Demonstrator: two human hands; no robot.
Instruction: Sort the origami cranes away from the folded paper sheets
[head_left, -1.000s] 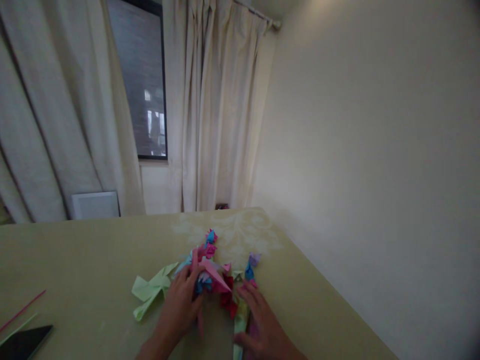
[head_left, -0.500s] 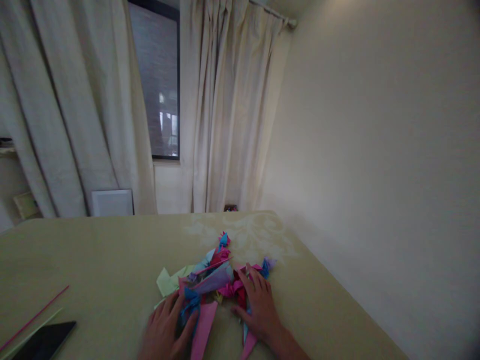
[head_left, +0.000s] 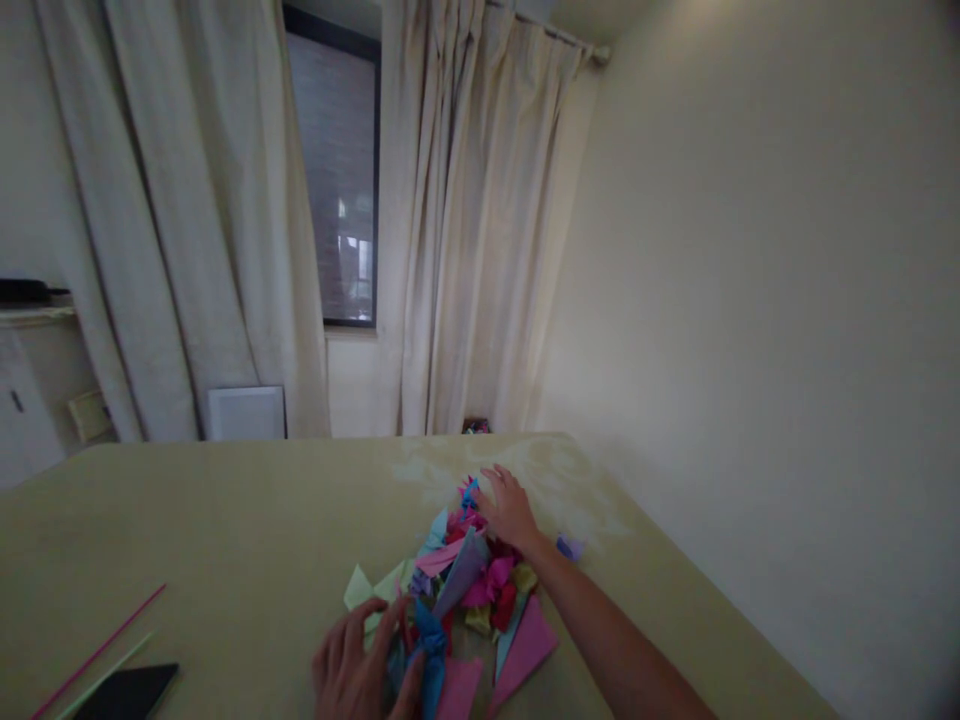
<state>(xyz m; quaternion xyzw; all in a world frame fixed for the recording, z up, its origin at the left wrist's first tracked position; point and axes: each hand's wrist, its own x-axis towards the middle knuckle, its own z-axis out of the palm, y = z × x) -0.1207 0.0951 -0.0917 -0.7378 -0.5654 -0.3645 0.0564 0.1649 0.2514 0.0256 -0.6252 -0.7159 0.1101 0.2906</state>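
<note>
A pile of crumpled and folded coloured paper pieces (head_left: 491, 580) lies on the table, in pink, red, blue, lilac, olive and pale green. My left hand (head_left: 360, 660) rests at the pile's near left side, its fingers apart and curved beside a blue paper piece (head_left: 431, 640). My right hand (head_left: 508, 508) is stretched over the far end, fingers spread, against a small blue paper piece (head_left: 469, 494) with pink points. Pink folded paper (head_left: 525, 645) lies under the right forearm's left side. A lilac and blue piece (head_left: 570, 547) sits apart, right of that forearm.
The greenish table (head_left: 247, 530) reaches toward the curtains (head_left: 480, 250) and window. At left lie a pink stick (head_left: 101, 650), a pale green stick (head_left: 105, 675) and a dark flat object (head_left: 129, 692). A wall (head_left: 750, 350) runs along the right.
My right hand has moved away from me, from the pile's right side to its far end. The left hand stays at the near left. The view has shifted slightly left.
</note>
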